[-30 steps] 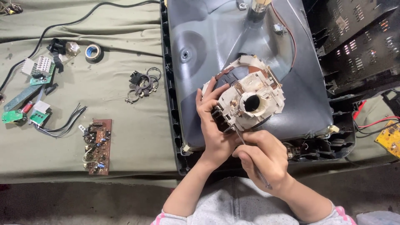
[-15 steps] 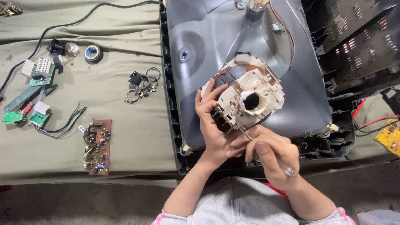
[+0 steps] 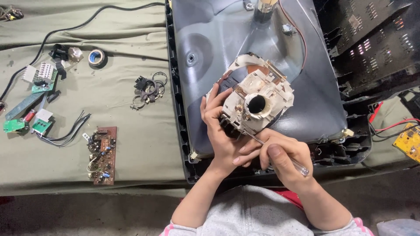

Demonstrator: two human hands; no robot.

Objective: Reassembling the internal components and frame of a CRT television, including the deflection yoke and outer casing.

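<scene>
A white plastic coil assembly with a round dark hole in its middle is held on the grey back of a picture tube, which lies on the desk covered with green cloth. The hole is turned up toward the camera. The left hand is closed around the lower left side of the assembly, with the fingers spread over its edge. The right hand is closed around a thin screwdriver with a clear handle. The long axis of the screwdriver runs diagonally: the tip points up and to the left, at the lower edge of the assembly, and the handle end points down and to the right, toward the near edge of the desk. A brown circuit board lies near the near edge, left of the tube, and a bunch of metal rings lies further back.
</scene>
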